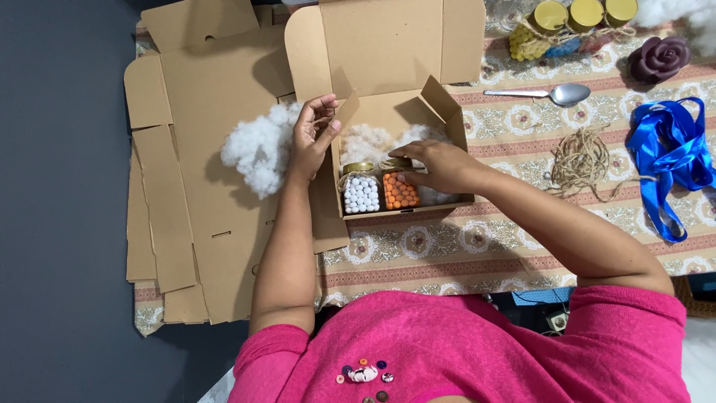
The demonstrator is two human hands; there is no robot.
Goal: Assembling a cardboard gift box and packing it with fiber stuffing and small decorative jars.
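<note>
An open brown cardboard box (388,97) lies on the patterned tablecloth, lined with white fluffy stuffing (365,140). Two small gold-lidded glass jars lie in it side by side: one with white balls (362,192), one with orange balls (400,191). My right hand (438,164) rests on the orange jar, fingers around its lid and side. At the box's left wall, my left hand (312,138) grips the side flap between thumb and fingers.
Flat cardboard blanks (190,186) and a clump of white stuffing (257,149) lie at left. A spoon (556,93), twine (582,158), blue ribbon (671,160), a dark rose-shaped piece (658,58) and several gold-lidded jars (574,19) sit at right.
</note>
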